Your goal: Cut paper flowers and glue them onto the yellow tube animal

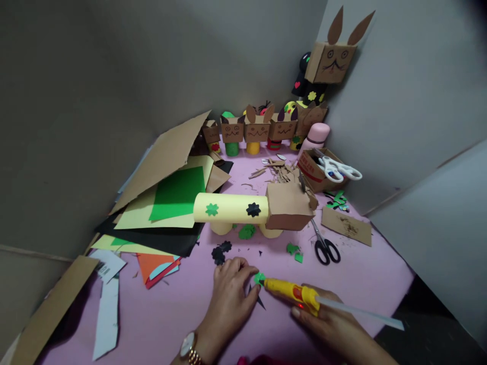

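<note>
Left hand (235, 290): fingers partly curled, thumb and forefinger pinching green paper flower (259, 277). Right hand (327, 320): closed round yellow glue gun (283, 289), nozzle at flower.

The right hand (330, 319) grips a yellow plastic hot-glue gun (283, 289); a translucent glue stick (361, 312) projects from its rear. The dark nozzle (263, 282) is at a small green scalloped paper flower (259, 277), held at the fingertips of the left hand (234, 286). Beyond this grip stands a pale-yellow paper tube (232, 209) with a brown cardboard box (289, 207) at its right end.
</note>
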A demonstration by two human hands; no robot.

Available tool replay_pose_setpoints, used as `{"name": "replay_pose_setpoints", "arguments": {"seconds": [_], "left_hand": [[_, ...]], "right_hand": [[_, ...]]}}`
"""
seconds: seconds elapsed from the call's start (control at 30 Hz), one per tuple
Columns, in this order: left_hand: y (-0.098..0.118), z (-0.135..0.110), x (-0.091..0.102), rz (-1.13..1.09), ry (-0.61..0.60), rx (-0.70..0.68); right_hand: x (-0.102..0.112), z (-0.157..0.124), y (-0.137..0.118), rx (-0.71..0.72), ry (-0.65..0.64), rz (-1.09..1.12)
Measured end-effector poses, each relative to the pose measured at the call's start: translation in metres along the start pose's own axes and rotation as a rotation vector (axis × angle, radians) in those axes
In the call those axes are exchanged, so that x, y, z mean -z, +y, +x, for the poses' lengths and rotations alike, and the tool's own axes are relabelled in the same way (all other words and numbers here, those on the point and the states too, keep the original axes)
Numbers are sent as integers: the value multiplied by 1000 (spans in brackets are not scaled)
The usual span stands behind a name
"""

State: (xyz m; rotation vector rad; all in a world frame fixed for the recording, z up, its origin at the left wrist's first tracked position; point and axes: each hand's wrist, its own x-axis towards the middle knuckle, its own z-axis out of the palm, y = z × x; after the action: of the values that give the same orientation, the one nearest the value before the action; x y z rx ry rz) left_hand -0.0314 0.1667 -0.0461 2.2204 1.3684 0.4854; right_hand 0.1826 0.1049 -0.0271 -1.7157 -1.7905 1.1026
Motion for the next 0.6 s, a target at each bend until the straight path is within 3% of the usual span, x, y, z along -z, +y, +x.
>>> {"name": "replay_pose_setpoints", "arguments": {"seconds": [0.13, 0.43, 0.6], "left_hand": [[0, 0, 0, 1, 3, 6], [0, -1, -1, 5, 24, -8], [1, -1, 3, -18, -18, 22]], "right_hand": [[0, -1, 2, -38, 34, -21], [0, 1, -2, -50, -26, -63], [3, -5, 4, -140, 21, 86]]}}
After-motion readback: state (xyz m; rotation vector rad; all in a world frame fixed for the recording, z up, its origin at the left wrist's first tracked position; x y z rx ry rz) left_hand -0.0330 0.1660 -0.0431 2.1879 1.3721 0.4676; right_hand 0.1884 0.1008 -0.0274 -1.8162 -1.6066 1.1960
